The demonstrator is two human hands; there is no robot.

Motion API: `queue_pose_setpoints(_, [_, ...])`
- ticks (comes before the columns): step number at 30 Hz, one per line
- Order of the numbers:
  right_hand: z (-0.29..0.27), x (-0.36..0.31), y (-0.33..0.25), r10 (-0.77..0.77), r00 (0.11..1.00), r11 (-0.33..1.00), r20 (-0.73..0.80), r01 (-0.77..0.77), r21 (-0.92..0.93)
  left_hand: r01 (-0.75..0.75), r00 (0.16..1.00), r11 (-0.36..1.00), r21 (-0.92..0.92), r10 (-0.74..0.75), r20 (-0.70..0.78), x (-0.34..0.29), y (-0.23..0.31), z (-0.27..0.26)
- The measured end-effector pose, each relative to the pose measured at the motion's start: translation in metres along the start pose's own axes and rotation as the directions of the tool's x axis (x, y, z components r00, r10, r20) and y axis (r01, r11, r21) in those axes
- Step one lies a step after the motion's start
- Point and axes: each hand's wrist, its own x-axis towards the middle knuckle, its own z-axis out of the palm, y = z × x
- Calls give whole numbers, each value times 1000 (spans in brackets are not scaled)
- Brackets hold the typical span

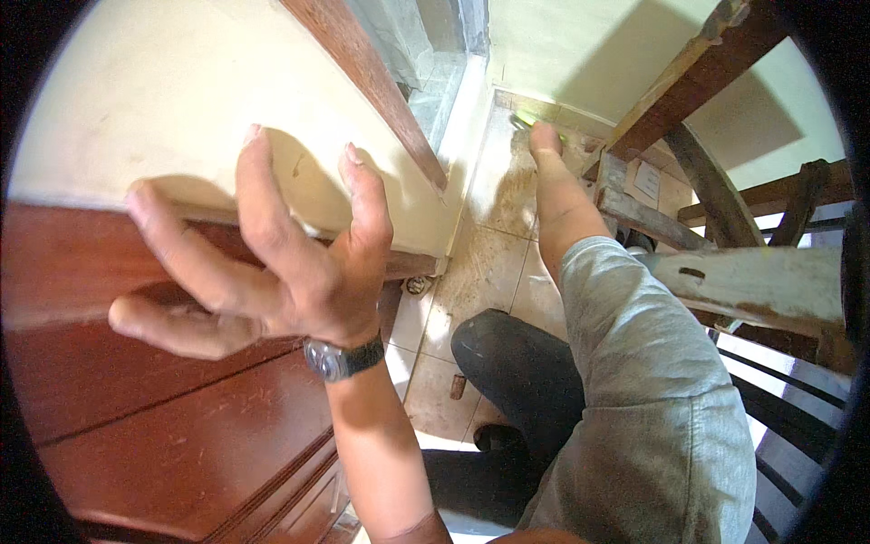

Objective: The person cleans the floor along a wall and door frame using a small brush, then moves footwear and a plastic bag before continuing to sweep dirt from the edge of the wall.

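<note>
My left hand point(308, 258), with a dark-strapped watch point(337, 360) on its wrist, is open, fingers bent and spread. It is at the border of a cream wall point(163, 118) and a reddish-brown wooden panel point(181, 426). Finger shadows fall close on the wall; I cannot tell whether the fingertips touch it. My right arm, in a grey sleeve point(634, 354), stretches far forward and down. At its end my right hand point(545, 138) is closed near the tiled floor. A bright green thing point(527, 119) shows beside it, apparently in its grip; its kind is too small to make out.
Brown dirt point(514, 195) lies on the floor tiles near the far wall. A wooden frame point(752, 281) with slanting beams stands to the right of my arm. A small brown piece point(458, 387) lies on the floor beside my dark-clothed knee point(517, 363). A wooden strip point(381, 91) edges a glass pane.
</note>
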Motion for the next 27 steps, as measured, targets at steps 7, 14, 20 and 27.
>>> queue_pose_setpoints(7, [40,-17,-66,-203,958,974,203,220,-62,-66,997,997,45,64,45,-15,-8,-1])
queue_pose_setpoints(14, [-18,69,-34,-260,842,867,473,420,-270,-69,997,997,39,68,31,-9,-3,7])
queue_pose_setpoints(20, [-25,67,-88,-246,785,839,568,466,-281,-158,985,982,103,150,80,-10,-15,3])
queue_pose_setpoints(27, [21,30,-79,-239,922,938,303,300,-172,-204,977,968,145,191,100,-13,-18,-1])
